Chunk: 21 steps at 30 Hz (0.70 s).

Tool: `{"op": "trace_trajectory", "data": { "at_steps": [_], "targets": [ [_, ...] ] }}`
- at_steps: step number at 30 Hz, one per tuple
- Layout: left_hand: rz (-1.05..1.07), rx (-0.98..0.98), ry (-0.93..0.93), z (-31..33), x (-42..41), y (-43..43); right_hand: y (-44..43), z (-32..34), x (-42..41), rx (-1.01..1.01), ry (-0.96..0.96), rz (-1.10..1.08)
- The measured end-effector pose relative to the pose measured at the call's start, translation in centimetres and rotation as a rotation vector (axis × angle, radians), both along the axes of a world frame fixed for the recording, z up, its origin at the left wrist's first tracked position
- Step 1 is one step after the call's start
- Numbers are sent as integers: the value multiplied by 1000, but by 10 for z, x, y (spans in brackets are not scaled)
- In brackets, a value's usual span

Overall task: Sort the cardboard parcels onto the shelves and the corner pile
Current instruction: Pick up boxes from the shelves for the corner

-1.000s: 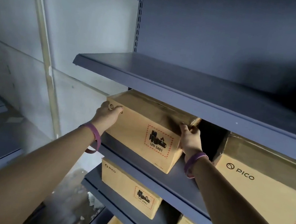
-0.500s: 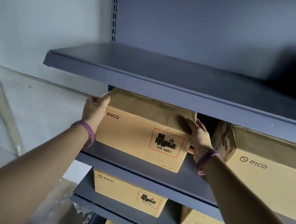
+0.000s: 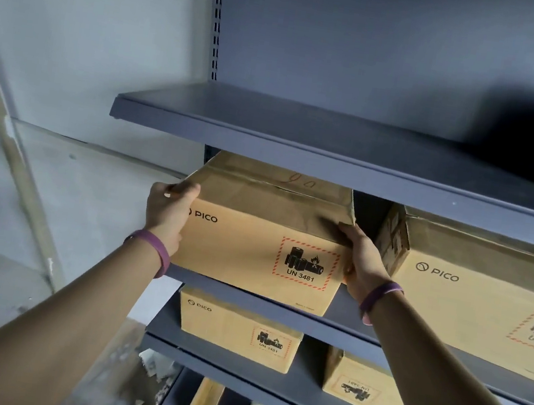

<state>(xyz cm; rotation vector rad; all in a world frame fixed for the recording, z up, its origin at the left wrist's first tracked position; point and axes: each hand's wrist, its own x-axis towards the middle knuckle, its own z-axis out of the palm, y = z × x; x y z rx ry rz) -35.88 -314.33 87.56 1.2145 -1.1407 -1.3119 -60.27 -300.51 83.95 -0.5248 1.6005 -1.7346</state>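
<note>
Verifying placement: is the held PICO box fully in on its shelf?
Partly out: box front overhangs and hides the shelf lip.

On the front of the left parcel [image 3: 244, 251], at the left end of the middle shelf [image 3: 351, 322]: "PICO" beside a ring logo, upper left; a red-dashed battery-and-flame label, "UN 3481", lower right. Handwriting on its top, not readable. On the right parcel [image 3: 484, 314]: "PICO", with the same label partly out of view. On the shelf below [image 3: 304, 381], lower parcel [image 3: 225, 331]: "PICO", "UN 3481". Beside it, an upside-down label on the lower right parcel [image 3: 357, 379].
</note>
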Motion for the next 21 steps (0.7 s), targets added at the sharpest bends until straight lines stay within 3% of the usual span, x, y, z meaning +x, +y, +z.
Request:
{"op": "trace_trajectory", "data": {
  "at_steps": [12, 21],
  "targets": [
    [144, -21, 56, 14, 49, 206, 168, 23, 23, -181, 160, 220],
    [176, 0, -3, -8, 72, 353, 308, -6, 41, -198, 116, 193]
  ]
}}
